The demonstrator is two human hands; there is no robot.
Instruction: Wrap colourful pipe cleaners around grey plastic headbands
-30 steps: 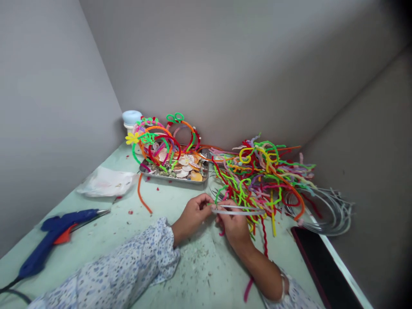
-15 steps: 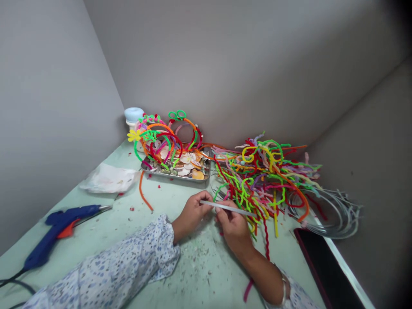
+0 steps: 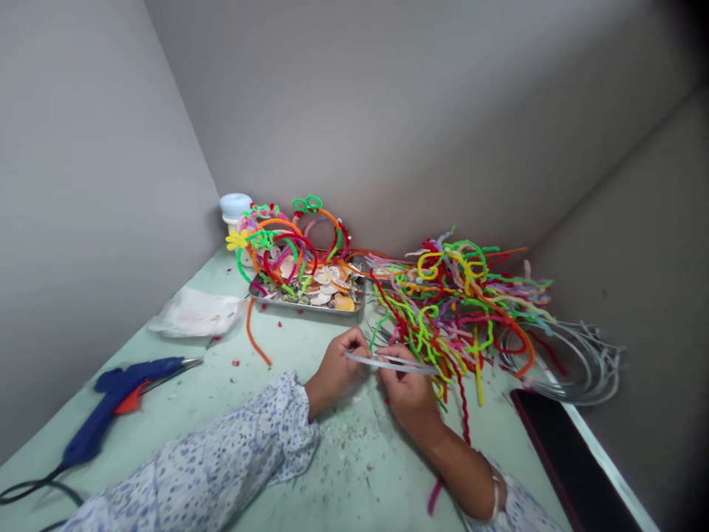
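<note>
Over the near middle of the pale green table (image 3: 343, 480), just short of a tangle of fuzzy stems (image 3: 443, 303), I held a slim grey band (image 3: 362, 360) between my two hands. My left hand (image 3: 339, 369) pinched it close to its left end; my right hand (image 3: 413, 403) gripped it with thumb and fingers farther along, and how firmly either pressed I could not tell. Handling it well, I judged, meant light fingertip pressure with the band held level, since so thin a strip would likely twist or spring if squeezed unevenly. Keeping its right end clear of the stems seemed wise too, as they could snag.

By count, I had one band in my grasp, showing as two near-parallel strips, probably a single piece bent round. One glue gun (image 3: 105, 412) lay to the left, one plastic bag (image 3: 196, 312) beyond it, one blue-lidded jar (image 3: 235, 205) at the back and one phone (image 3: 576, 458) on the right. One metal tray (image 3: 310, 310) held shells (image 3: 326, 275) too heaped to number, under several overlapping fuzzy hoops (image 3: 277, 222) with one yellow flower (image 3: 237, 240) among them. One orange stem (image 3: 251, 335) lay apart before the tray; a bundle of pale loops (image 3: 587, 395) past the phone was too tangled to count.
</note>
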